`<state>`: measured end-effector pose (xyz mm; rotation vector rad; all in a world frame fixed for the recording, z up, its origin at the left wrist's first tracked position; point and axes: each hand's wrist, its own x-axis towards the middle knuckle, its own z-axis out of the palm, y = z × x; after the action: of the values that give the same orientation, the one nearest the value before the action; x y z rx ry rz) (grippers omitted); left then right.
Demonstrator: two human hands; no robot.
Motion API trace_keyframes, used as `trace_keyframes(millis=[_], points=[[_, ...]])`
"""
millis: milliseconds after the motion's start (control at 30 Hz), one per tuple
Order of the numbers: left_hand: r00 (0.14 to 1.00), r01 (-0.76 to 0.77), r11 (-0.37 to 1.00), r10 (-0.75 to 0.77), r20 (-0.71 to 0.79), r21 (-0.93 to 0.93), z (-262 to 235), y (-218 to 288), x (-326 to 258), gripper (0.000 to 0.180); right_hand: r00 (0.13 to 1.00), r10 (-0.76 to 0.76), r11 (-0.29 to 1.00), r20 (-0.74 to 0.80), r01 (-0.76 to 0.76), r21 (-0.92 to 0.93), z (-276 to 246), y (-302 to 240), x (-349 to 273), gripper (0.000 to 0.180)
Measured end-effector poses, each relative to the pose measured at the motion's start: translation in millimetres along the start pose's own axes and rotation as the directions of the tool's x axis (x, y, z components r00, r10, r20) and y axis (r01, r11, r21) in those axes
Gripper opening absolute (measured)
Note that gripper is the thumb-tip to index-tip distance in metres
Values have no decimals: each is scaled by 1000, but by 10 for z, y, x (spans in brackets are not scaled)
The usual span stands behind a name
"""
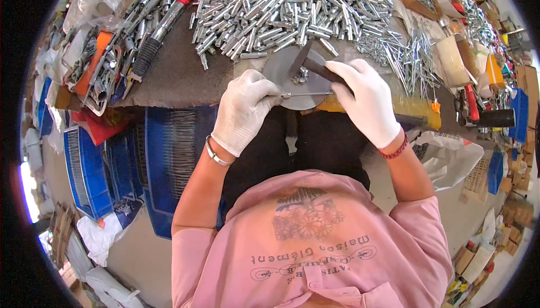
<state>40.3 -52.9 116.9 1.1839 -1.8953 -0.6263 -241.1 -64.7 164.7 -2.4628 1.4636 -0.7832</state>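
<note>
My left hand (247,110), in a white knit glove, pinches one end of a thin metal rod (309,94) with a small fitting at that end. The rod lies level across the near part of a round grey metal plate (275,73) at the bench's front edge. My right hand (367,101), also in a white glove, is closed around the dark handle of a hammer (323,70). The hammer's head hangs over the plate, beside a few small shiny metal pieces (302,77). The rod's far end reaches close to my right thumb; whether they touch I cannot tell.
Behind the plate spreads a large heap of short metal tubes (292,10). Thin metal pins (415,60) lie at its right. Tools, including a red-and-black bar (169,21), crowd the left. Blue bins (157,195) holding rods stand below the bench.
</note>
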Motion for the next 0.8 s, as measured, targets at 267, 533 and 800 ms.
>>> trace_keyframes(millis=[267, 533, 800], points=[[1000, 14, 998, -14, -2, -61, 8, -28, 7, 14, 994, -107, 993, 30, 105, 50, -101, -344, -271, 58], [999, 28, 999, -27, 30, -23, -58, 15, 18, 13, 995, 50, 978, 86, -66, 198, -23, -183, -152, 49], [997, 74, 992, -73, 15, -100, -13, -66, -17, 13, 997, -66, 995, 47, 69, -78, 126, -212, -102, 22]])
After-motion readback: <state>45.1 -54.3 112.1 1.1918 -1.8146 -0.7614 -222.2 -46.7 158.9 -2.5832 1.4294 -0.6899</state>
